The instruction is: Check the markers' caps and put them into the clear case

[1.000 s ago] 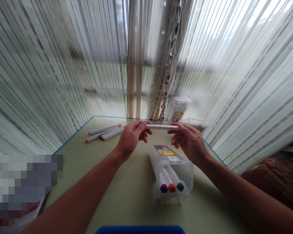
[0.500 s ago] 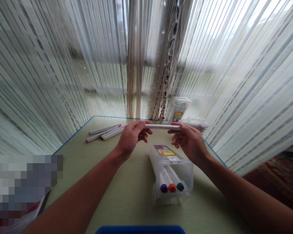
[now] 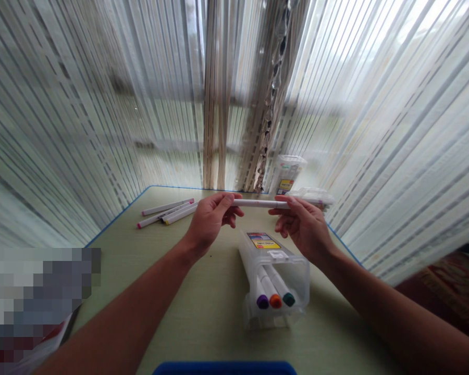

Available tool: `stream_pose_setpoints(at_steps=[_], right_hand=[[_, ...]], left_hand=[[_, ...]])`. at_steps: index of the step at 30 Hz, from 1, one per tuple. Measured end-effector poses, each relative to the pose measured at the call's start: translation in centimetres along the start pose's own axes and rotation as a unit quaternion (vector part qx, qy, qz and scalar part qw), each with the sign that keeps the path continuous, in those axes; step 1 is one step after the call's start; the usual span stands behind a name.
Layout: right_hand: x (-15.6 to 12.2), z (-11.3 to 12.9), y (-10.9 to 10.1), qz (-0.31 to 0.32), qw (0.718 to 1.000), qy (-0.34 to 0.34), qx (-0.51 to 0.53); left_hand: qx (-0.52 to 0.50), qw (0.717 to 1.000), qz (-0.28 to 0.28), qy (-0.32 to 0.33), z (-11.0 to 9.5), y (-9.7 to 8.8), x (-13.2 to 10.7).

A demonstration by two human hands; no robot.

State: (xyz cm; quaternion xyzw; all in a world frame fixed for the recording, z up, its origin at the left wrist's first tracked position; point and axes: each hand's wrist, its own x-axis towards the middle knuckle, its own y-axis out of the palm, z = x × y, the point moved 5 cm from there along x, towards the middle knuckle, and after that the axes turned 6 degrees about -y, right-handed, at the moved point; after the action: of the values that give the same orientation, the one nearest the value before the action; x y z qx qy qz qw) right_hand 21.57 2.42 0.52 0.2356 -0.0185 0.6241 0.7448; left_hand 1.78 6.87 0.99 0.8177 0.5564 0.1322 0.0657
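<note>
Both hands hold one white marker [image 3: 256,203] level above the pale green table [image 3: 203,312]. My left hand [image 3: 213,219] pinches its left end between thumb and fingers. My right hand [image 3: 303,224] pinches its right end. Below the hands lies a clear plastic marker case [image 3: 275,273] on its side. Three markers inside it show purple, orange and dark green caps toward me. Several white markers [image 3: 168,211] lie loose on the table at the far left.
A second clear case [image 3: 286,174] stands upright at the far edge, with a clear lid [image 3: 310,195] lying beside it. Striped sheer curtains [image 3: 101,104] enclose the table on three sides. A blue object [image 3: 224,368] sits at the near edge. Papers lie at lower left.
</note>
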Motion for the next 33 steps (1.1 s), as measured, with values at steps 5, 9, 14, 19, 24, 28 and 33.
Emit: stream_pose_setpoints(at_steps=[5,9,14,19,24,28,33], right_hand=[[0.08,-0.08,0.00,0.001,1.000,-0.001,0.000],[0.06,-0.10,0.04,0.000,1.000,-0.007,-0.007],[0.08,-0.21,0.00,0.001,1.000,-0.016,-0.017],[0.13,-0.32,-0.11,0.013,0.999,-0.019,-0.025],[0.11,-0.30,-0.15,0.017,0.999,-0.026,-0.025],[0.07,-0.20,-0.04,0.019,0.999,-0.033,-0.025],[0.06,-0.13,0.01,0.018,0.999,-0.032,-0.023]], left_hand=[[0.001,1.000,0.000,0.005,0.04,-0.02,0.06],[0.009,1.000,0.000,0.012,0.05,-0.04,0.13],[0.033,0.999,-0.001,0.023,0.01,-0.05,0.09],[0.054,0.998,0.001,0.030,-0.07,-0.01,0.07],[0.071,0.997,-0.008,0.042,-0.17,-0.09,0.06],[0.082,0.995,-0.006,0.047,-0.19,-0.09,0.06],[0.088,0.995,-0.001,0.044,-0.21,-0.05,0.05]])
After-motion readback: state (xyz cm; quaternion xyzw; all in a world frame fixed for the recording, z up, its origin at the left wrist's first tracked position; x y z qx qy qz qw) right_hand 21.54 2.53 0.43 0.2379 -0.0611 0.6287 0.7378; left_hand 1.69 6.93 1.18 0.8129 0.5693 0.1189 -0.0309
